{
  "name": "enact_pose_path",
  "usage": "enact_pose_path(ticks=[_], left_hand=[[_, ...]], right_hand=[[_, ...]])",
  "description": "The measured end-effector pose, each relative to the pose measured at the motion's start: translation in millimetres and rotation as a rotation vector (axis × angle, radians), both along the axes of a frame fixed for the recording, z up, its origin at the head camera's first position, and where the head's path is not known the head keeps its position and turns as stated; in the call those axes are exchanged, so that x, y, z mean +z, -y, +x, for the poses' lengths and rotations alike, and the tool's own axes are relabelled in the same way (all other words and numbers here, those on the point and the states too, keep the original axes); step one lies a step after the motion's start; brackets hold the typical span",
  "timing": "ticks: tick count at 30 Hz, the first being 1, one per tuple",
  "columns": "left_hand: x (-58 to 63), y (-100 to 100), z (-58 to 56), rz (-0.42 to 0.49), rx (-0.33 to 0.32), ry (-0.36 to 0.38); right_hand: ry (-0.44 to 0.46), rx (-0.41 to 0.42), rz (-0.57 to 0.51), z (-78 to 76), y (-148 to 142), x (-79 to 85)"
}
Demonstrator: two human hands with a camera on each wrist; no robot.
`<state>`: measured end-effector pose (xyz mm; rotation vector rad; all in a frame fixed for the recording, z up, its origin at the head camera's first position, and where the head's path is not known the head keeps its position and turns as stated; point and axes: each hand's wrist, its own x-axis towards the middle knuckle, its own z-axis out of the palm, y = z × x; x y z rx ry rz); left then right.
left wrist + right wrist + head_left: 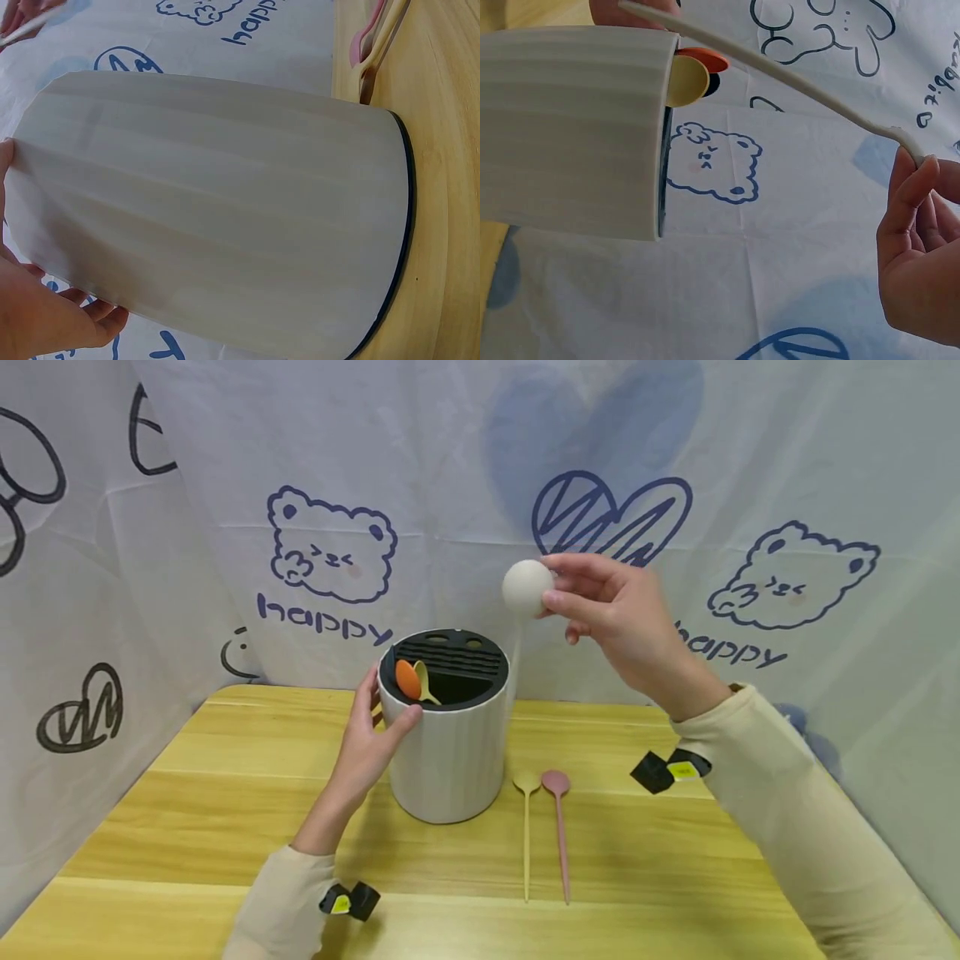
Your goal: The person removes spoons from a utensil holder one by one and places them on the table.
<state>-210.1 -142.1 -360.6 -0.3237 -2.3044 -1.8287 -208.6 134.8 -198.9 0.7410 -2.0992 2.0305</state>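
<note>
My right hand pinches a white spoon by the edge of its bowl, up above the holder's right side. Its long handle points down in the head view, and the right wrist view shows the whole spoon slanting past the holder's top. With my left hand I grip the white ribbed utensil holder near its upper left rim, thumb in front. The holder stands upright on the table. An orange spoon and a yellow spoon lean in the front left of its black slotted insert.
A pale yellow spoon and a pink spoon lie side by side on the wooden table, right of the holder, handles toward me. Behind the table hangs a white cloth printed with bears and hearts.
</note>
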Motion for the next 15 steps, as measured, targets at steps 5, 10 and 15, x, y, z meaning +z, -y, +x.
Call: enact_pose_path(ticks=[5, 10, 15], left_hand=[[0.1, -1, 0.0, 0.005, 0.001, 0.001], [-0.8, -2, 0.0, 0.011, -0.003, -0.003], [-1.4, -1, 1.4, 0.01, 0.002, 0.002]], right_hand=[[0.02, 0.01, -0.01, 3.9, -6, -26.7], [0.061, -0.005, -0.023, 8.5, -9, -59.6], [0.128, -0.023, -0.041, 11.2, -7, -89.3]])
